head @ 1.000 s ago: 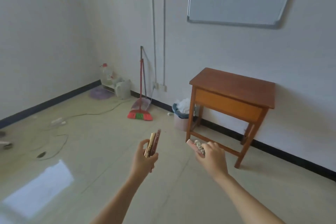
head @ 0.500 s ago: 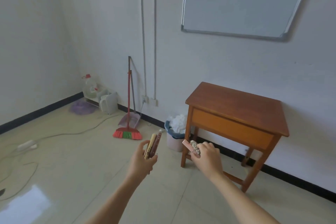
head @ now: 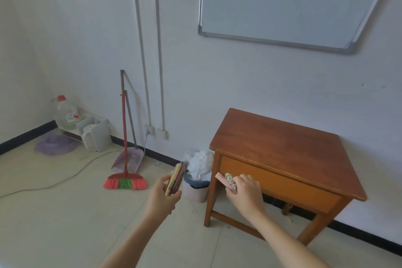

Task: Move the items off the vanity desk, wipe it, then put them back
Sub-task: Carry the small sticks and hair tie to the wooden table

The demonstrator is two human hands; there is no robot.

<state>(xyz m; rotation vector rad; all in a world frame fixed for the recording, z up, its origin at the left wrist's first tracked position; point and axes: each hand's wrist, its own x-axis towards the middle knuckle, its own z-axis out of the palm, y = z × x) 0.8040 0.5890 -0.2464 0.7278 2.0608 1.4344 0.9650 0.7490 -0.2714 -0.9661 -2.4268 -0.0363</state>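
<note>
Both your hands were closed on items and held apart in the air. Your left hand (head: 161, 199) gripped two slim sticks (head: 175, 177), tan and reddish-brown, upright. Your right hand (head: 247, 192) clasped a flat pink piece (head: 222, 180) and a pale bunched scrunchie (head: 230, 179) before the wooden desk's (head: 282, 146) front left corner.

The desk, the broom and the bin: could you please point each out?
desk (head: 282, 148), head view, middle of its bare top.
broom (head: 125, 183), head view, its bristle head.
bin (head: 195, 193), head view, its pale front wall.
</note>
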